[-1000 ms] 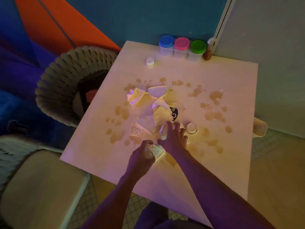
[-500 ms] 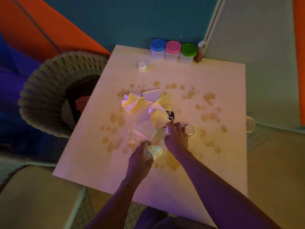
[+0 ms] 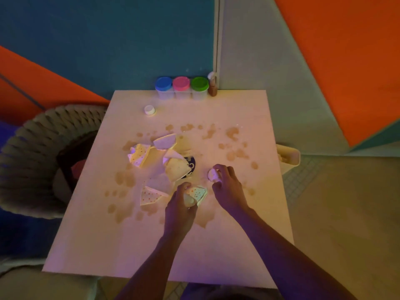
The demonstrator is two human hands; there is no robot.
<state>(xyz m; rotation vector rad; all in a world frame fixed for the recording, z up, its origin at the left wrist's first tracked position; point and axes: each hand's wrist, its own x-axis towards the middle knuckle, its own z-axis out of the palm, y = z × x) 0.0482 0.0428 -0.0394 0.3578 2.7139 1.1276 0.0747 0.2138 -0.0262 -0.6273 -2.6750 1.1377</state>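
Observation:
Several dotted broken ceramic pieces (image 3: pixel 160 156) lie in the middle of a pale square table (image 3: pixel 97 234) marked with brown stains. My left hand (image 3: pixel 179 211) holds one dotted shard (image 3: pixel 198 192) near the table's centre. My right hand (image 3: pixel 227 187) sits just to its right, fingers curled round a small white round cap-like object (image 3: pixel 212 174). A dark round thing (image 3: pixel 191 164) is partly hidden under a shard.
Three tubs with blue (image 3: pixel 163 83), pink (image 3: pixel 181 83) and green (image 3: pixel 199 83) lids and a small brown bottle (image 3: pixel 212 86) line the far edge. A small white cap (image 3: pixel 149 109) lies back left. A woven chair (image 3: pixel 39 152) stands left, a pale bin (image 3: pixel 289 158) right.
My right hand has left the shards and moved right onto the small white round object. My left hand keeps its shard. The camera view has shifted.

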